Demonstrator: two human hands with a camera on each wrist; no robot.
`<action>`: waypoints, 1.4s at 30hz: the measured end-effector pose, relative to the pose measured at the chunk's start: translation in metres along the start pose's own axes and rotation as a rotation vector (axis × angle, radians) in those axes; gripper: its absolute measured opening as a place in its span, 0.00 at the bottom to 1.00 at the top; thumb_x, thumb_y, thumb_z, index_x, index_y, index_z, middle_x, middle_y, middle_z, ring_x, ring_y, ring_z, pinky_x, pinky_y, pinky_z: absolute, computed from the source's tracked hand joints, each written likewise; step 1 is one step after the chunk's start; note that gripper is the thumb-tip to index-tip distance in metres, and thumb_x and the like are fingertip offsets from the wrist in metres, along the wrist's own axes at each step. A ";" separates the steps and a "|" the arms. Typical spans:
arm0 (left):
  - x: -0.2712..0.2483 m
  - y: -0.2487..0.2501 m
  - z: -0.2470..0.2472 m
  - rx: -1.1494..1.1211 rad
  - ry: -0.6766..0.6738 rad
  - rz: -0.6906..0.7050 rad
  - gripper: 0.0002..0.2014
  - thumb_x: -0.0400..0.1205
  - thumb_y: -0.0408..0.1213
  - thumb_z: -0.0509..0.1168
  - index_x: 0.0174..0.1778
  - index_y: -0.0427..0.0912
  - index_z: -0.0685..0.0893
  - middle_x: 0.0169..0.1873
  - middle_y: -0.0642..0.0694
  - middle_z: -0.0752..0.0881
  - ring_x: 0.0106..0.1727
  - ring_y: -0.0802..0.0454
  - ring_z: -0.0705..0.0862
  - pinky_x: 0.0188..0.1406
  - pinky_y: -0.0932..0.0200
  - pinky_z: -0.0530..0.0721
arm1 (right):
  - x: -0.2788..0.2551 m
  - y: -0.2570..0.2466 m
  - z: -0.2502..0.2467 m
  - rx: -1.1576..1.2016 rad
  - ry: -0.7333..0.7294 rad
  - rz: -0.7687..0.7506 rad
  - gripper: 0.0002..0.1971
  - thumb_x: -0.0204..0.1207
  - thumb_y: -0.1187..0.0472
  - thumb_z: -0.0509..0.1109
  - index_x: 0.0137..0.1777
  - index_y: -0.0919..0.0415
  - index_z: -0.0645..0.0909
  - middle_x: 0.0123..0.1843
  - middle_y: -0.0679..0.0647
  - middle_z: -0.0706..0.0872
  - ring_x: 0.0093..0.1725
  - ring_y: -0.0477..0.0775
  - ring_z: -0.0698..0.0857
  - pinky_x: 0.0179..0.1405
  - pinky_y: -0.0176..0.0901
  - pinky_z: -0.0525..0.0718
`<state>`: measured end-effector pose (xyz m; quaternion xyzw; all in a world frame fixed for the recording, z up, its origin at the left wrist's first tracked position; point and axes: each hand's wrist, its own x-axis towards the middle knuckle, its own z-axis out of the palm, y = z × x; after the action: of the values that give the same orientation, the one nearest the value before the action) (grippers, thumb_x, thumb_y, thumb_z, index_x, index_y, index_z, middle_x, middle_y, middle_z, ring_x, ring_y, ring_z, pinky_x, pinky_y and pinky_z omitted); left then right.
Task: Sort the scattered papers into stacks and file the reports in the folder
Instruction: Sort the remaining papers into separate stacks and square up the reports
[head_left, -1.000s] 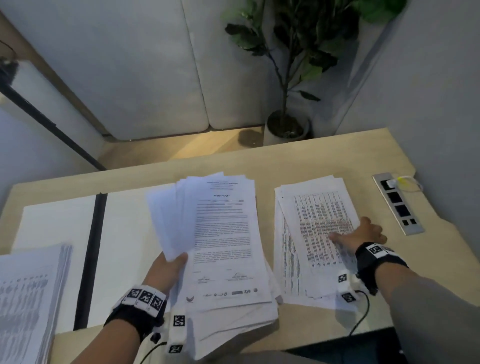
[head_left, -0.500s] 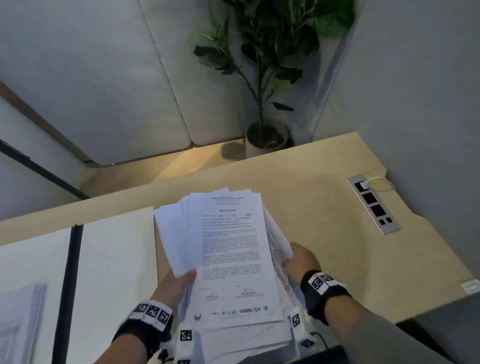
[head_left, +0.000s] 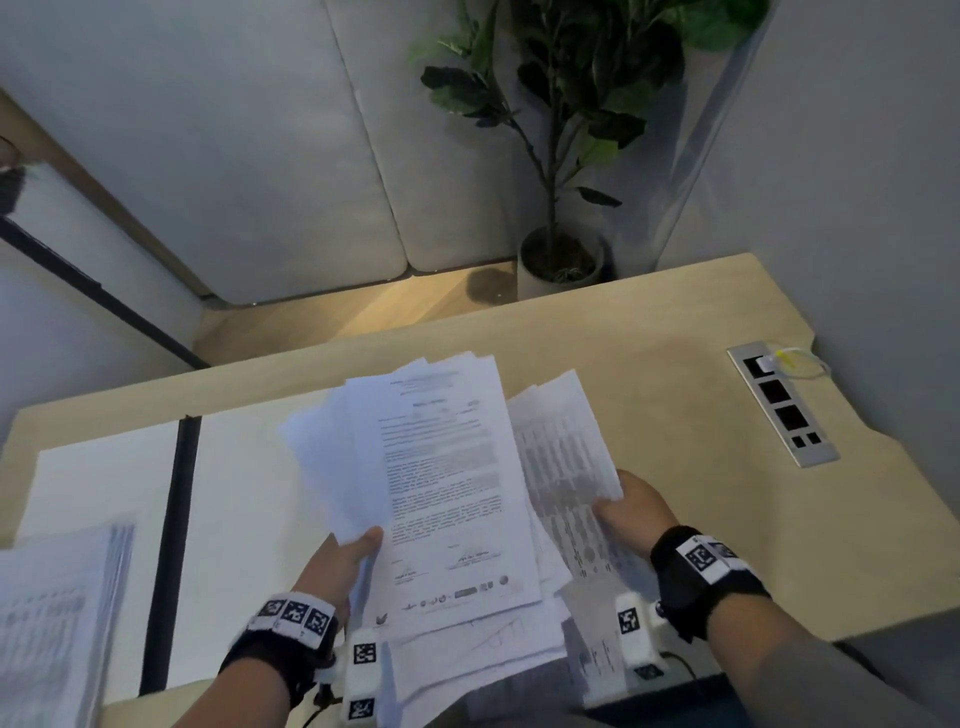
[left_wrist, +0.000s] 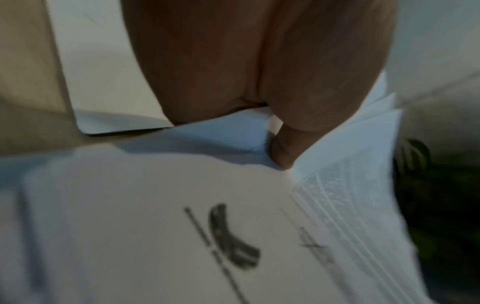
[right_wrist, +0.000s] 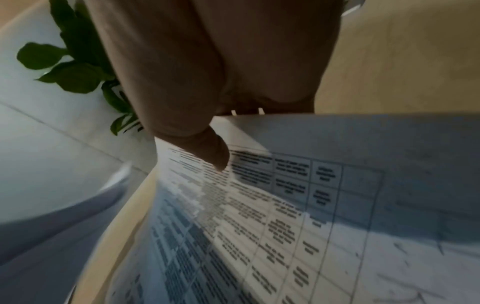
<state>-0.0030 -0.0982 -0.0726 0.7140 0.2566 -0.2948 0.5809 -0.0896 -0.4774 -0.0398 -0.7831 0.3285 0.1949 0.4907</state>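
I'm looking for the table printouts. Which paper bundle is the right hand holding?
The right hand holds the table sheets, covered in gridded rows, right of the letter bundle of paragraph text in the left hand.

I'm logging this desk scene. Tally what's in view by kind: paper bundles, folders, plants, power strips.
Paper bundles: 3 (letter sheets in the left hand, table sheets in the right hand, stack on the folder)
Folders: 1
Plants: 1
Power strips: 1
Total: 6
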 end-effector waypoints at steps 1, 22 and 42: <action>-0.002 0.001 0.005 0.093 -0.038 0.010 0.44 0.68 0.63 0.82 0.76 0.43 0.80 0.69 0.46 0.86 0.69 0.40 0.84 0.75 0.42 0.78 | -0.002 -0.002 0.011 -0.019 -0.015 0.007 0.13 0.87 0.56 0.67 0.70 0.55 0.80 0.63 0.54 0.89 0.57 0.57 0.89 0.62 0.53 0.88; -0.019 0.026 0.081 0.216 0.072 -0.113 0.35 0.84 0.32 0.71 0.86 0.34 0.63 0.75 0.35 0.79 0.65 0.40 0.81 0.62 0.55 0.77 | 0.009 -0.013 0.083 0.060 -0.078 0.048 0.40 0.73 0.41 0.73 0.84 0.51 0.66 0.76 0.54 0.81 0.70 0.57 0.84 0.73 0.55 0.83; -0.082 0.096 0.042 0.078 -0.132 0.530 0.23 0.91 0.37 0.64 0.80 0.63 0.76 0.74 0.59 0.85 0.76 0.54 0.82 0.78 0.39 0.79 | 0.013 -0.070 0.015 0.597 -0.271 -0.246 0.31 0.74 0.61 0.83 0.77 0.60 0.80 0.71 0.55 0.90 0.69 0.59 0.89 0.77 0.65 0.80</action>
<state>0.0029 -0.1595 0.0454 0.7573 0.0109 -0.1878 0.6254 -0.0308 -0.4471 -0.0096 -0.6058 0.2060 0.1319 0.7571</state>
